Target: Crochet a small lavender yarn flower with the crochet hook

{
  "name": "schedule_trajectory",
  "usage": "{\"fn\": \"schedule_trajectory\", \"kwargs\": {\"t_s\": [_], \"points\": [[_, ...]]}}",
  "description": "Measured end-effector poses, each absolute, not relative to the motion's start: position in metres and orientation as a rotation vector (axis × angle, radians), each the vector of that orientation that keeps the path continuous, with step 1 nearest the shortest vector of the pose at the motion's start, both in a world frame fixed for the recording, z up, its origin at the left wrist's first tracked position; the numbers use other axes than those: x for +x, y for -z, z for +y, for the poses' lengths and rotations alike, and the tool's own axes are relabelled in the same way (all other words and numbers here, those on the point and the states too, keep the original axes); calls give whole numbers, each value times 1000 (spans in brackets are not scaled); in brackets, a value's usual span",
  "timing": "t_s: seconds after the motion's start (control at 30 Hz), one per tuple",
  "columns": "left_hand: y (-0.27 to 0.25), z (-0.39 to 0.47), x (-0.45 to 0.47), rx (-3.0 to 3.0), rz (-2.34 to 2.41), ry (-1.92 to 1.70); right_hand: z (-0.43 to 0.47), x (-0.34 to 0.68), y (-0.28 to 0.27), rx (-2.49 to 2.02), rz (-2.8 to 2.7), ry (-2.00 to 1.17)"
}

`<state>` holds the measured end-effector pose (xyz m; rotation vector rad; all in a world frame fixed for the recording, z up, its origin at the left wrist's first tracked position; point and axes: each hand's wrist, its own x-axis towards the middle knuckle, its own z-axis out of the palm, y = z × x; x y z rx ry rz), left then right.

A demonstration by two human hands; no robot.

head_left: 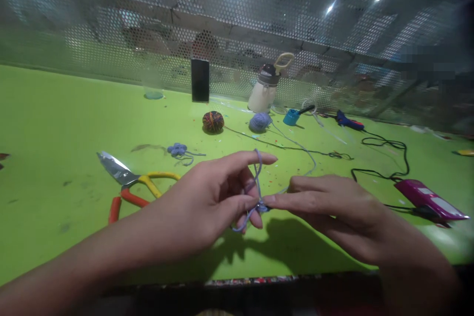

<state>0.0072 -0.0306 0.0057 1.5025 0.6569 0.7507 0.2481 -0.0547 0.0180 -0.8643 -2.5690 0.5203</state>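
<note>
Between the thumb and fingers of my left hand [222, 192] is a small lavender crochet piece [263, 206]. Lavender yarn [258, 170] loops over the raised left index finger and runs down to that piece. My right hand [333, 202] is closed in an overhand grip, its index fingertip at the piece. It appears to hold a crochet hook, mostly hidden by the fingers; only a small glint shows at the stitches. Behind the hands, a lavender yarn ball [260, 122] trails a strand toward the right hand. A finished-looking lavender crochet flower [177, 149] lies left of them.
Scissors [129, 180] with yellow and orange handles lie by my left forearm. Farther back are a multicoloured yarn ball [213, 122], an upright phone [200, 80], a bottle [263, 90] and a blue container [291, 117]. A glue gun [349, 121] and magenta pouch-like object [429, 200] lie right.
</note>
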Motion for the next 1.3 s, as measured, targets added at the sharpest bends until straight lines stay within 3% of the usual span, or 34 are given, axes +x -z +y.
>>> {"fn": "schedule_trajectory", "kwargs": {"t_s": [0.23,0.8,1.17,1.3], "points": [[-1,-22,7,1284,558,-654,-70,243,-19,-944,-2561,-321],[4,-29,14,882,581,-908,-66,211,37,-926,-1819,-575],[1,-31,18,1059,651,-1058,-65,206,60,-843,-1565,-861],[-2,-33,20,1215,760,-1052,-64,208,62,-844,-1626,-812]]}}
